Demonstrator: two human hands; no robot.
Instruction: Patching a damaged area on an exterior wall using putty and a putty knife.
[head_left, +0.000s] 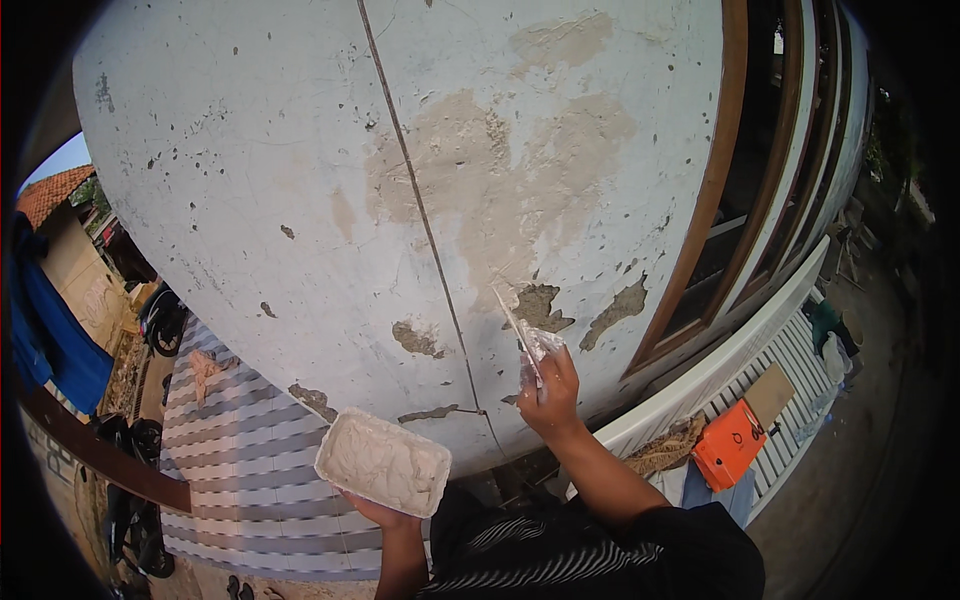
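Observation:
My left hand (383, 512) holds up a pale rectangular tub (436, 500) from beneath; most of its fingers are hidden under it. Thick beige putty (385, 462) fills the tub. My right hand (548, 395) is closed around the handle of a putty knife (512, 318), smeared with white residue. The knife's blade edge meets the white wall (280, 150) beside a chipped grey patch (540, 306). Above the blade a broad smear of beige filler (480, 165) covers the wall. More bare chips (415, 338) lie to the left and right of the knife.
A dark vertical line (405, 150) runs down the wall. Brown-framed windows (725, 200) stand at right, above a white slatted bench (770, 400) bearing an orange bag (728, 447). Striped tiled floor (240, 440) lies at left, with motorbikes (162, 320) and blue cloth (70, 330) beyond.

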